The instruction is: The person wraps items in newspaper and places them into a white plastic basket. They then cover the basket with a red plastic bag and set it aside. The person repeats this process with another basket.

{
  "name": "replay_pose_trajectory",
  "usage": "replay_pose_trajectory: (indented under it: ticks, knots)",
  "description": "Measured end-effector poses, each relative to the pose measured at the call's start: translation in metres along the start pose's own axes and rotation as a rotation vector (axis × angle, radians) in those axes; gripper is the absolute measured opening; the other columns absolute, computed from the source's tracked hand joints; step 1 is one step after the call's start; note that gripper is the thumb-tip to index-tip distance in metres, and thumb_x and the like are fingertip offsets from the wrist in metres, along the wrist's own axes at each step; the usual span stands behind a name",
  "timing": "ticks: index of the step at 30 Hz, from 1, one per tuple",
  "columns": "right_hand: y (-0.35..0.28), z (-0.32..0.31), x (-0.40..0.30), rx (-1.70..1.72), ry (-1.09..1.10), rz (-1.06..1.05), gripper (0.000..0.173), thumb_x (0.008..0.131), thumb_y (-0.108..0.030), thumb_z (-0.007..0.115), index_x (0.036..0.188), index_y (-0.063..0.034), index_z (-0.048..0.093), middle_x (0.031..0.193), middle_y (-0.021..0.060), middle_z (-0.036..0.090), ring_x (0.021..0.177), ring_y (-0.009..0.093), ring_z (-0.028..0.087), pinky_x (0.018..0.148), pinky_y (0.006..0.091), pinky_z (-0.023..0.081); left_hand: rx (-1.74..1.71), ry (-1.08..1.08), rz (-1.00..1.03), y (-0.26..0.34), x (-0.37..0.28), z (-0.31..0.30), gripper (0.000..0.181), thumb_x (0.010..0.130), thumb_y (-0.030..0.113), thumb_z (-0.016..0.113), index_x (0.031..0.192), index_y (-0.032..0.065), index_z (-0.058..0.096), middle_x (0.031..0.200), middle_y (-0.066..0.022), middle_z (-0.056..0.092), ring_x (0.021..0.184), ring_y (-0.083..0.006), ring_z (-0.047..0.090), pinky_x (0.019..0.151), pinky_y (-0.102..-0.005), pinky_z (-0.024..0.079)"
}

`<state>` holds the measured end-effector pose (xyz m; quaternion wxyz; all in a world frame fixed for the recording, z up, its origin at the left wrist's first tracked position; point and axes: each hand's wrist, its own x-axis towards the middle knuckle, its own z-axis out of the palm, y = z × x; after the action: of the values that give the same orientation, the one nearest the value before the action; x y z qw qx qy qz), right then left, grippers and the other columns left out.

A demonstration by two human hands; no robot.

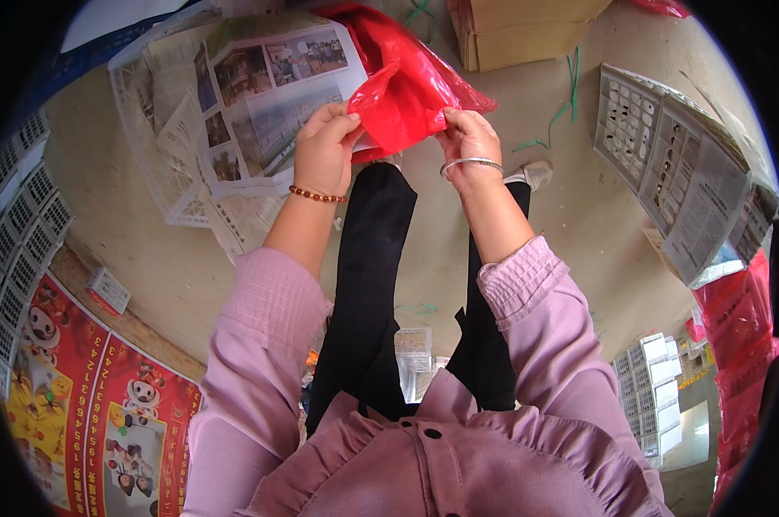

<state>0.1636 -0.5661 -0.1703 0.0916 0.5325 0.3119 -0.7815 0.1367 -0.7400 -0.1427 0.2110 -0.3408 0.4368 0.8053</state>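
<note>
A red plastic bag is stretched between my two hands, its near edge pulled apart. My left hand, with a beaded bracelet at the wrist, pinches the bag's left edge between thumb and fingers. My right hand, wearing a metal bangle, grips the right edge the same way. The rest of the bag trails away beyond my hands, partly over a printed sheet with photos. That sheet and other newspaper lie on a white plastic crate to the left. Whether anything is inside the bag cannot be told.
A cardboard box stands ahead on the floor, with green string beside it. Grey crates holding small parts and newspaper are at right. Stacks of small boxes stand at far left and lower right. Red printed cartons lie lower left.
</note>
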Motion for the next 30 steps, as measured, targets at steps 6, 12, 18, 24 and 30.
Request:
replay_pose_trajectory:
  ticks: [6,12,18,24,30]
  knots:
    - [-0.003,-0.002,0.014,-0.431,0.160,-0.225,0.029,0.072,-0.010,0.071,0.093,-0.0002,0.054,0.078,0.0065,0.056,0.070,0.016,0.057,0.065,0.0269,0.049,0.090,0.122,-0.026,0.003,-0.003,0.010,0.008,0.079,-0.006,0.057,0.086,-0.0015,0.056,0.084,-0.0072,0.061,0.074,-0.0152,0.061,0.074,-0.0266,0.052]
    - [-0.010,0.023,-0.053,-1.000,-0.385,-0.652,0.054,0.067,-0.024,0.077,0.107,0.0018,0.053,0.101,0.0149,0.056,0.094,0.025,0.056,0.081,0.0349,0.045,0.280,0.086,-0.138,0.012,-0.012,0.011,0.005,0.079,-0.002,0.061,0.083,-0.0012,0.059,0.082,-0.0066,0.062,0.074,-0.0119,0.060,0.068,-0.0238,0.050]
    - [0.000,0.029,-0.023,-0.385,-0.074,-0.124,0.011,0.084,-0.007,0.058,0.092,-0.0003,0.059,0.082,0.0051,0.061,0.070,0.014,0.058,0.071,0.0282,0.050,0.175,0.156,-0.018,0.044,-0.024,0.008,0.004,0.082,0.002,0.061,0.085,0.0014,0.057,0.084,-0.0067,0.063,0.077,-0.0133,0.060,0.072,-0.0261,0.049]
    - [-0.023,0.025,-0.018,0.161,0.291,0.058,0.015,0.091,-0.010,0.046,0.103,-0.0018,0.050,0.097,0.0125,0.060,0.088,0.026,0.060,0.075,0.0426,0.051,-0.156,0.038,0.173,0.077,-0.028,0.002,0.005,0.088,0.003,0.052,0.091,0.0033,0.056,0.094,-0.0106,0.063,0.092,-0.0215,0.059,0.088,-0.0363,0.046]
    - [-0.038,0.061,-0.050,-0.045,0.079,-0.028,0.012,0.091,-0.015,0.048,0.096,-0.0046,0.051,0.056,0.0008,0.046,0.042,0.012,0.041,0.040,0.0291,0.039,0.240,0.286,0.274,0.079,-0.033,-0.020,0.007,0.086,0.004,0.056,0.092,0.0023,0.054,0.087,-0.0072,0.062,0.079,-0.0144,0.058,0.075,-0.0271,0.047]
